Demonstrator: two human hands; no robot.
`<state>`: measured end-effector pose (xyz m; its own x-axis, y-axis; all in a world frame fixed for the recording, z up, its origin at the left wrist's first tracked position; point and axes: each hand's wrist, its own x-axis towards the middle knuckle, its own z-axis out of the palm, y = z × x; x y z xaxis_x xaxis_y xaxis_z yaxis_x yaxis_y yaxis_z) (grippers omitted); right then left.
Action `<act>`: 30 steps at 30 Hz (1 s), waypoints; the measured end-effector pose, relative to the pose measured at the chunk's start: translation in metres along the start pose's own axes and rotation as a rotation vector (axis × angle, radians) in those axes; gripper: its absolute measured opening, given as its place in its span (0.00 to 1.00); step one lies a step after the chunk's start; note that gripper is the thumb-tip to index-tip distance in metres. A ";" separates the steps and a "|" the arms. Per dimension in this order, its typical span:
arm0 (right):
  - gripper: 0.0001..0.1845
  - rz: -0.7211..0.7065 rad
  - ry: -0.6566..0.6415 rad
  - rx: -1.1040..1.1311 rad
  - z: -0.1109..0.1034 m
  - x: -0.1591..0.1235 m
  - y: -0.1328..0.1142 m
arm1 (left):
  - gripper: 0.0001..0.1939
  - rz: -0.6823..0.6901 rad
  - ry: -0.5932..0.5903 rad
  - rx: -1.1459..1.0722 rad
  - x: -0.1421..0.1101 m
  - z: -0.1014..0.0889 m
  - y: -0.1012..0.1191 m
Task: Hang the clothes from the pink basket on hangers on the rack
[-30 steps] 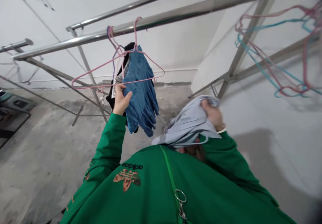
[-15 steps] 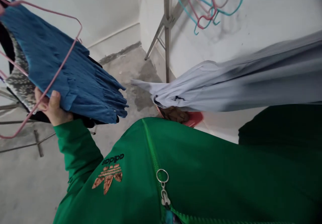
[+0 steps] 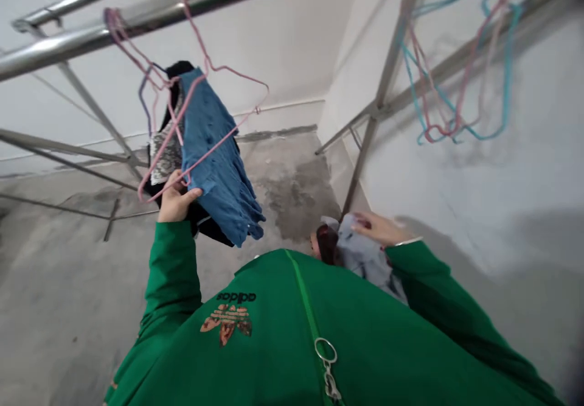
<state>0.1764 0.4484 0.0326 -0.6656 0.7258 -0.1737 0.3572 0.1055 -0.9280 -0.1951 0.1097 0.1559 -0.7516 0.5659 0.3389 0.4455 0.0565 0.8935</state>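
"adidas" (image 3: 236,297), upside down, on green track jacket (image 3: 292,339)

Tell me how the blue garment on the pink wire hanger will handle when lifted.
The blue garment will probably be floppy: it droops in soft folds at its lower edge. It seems light, since a thin pink wire hanger carries it. Released, it would likely swing, as the hanger hooks over the steel rail.

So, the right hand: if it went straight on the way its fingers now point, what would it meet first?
The right hand is on the grey cloth, so that cloth's bunched edge comes first. Beyond it, the line probably reaches the hanging blue cloth, though depth is hard to judge here.
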 end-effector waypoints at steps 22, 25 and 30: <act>0.57 -0.373 -0.760 0.225 0.221 0.002 -0.081 | 0.06 -0.199 -0.078 0.223 -0.098 0.132 0.021; 0.35 -0.170 -0.625 0.357 0.214 0.000 -0.075 | 0.13 -0.121 -0.318 0.220 -0.076 0.135 0.043; 0.31 -0.061 -0.357 0.421 0.119 0.000 -0.048 | 0.06 0.259 -0.183 0.387 -0.062 0.073 0.124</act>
<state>0.0814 0.3626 0.0385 -0.8837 0.4439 -0.1482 0.0668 -0.1937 -0.9788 -0.0578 0.1419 0.2238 -0.5104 0.7348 0.4467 0.7799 0.1768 0.6004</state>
